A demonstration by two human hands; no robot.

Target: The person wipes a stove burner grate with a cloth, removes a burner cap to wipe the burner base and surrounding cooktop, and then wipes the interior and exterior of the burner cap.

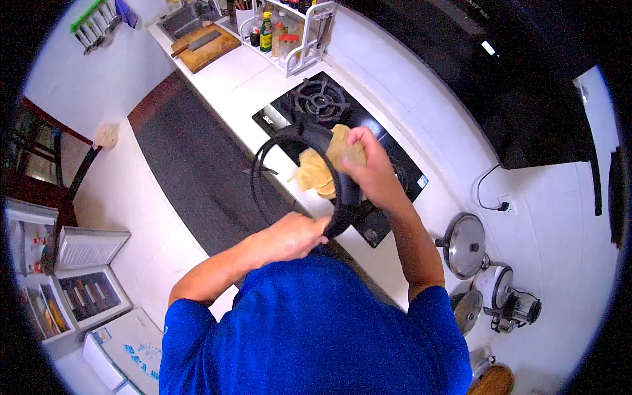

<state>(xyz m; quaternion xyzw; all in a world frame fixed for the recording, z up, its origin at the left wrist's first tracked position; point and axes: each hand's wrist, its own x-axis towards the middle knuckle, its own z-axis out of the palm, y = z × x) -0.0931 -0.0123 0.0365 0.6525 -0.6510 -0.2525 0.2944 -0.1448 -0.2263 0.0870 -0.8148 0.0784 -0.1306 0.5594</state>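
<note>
A dark round pan with a thick black side is in front of me, over the counter edge and the stove. It looks tilted, and a thin black ring shows on its left. My left hand is closed on its near edge. My right hand pinches a crumpled tan cloth against the far right rim; motion blurs it. Inside the ring's outline are several pale yellow pieces, like thin slices. Whether they lie in the pan or beyond it I cannot tell.
The black gas stove has a burner beyond the pan. A cutting board with a cleaver lies near the sink. Bottles stand on a white rack. Lids and pots are at right; a dark mat covers the floor.
</note>
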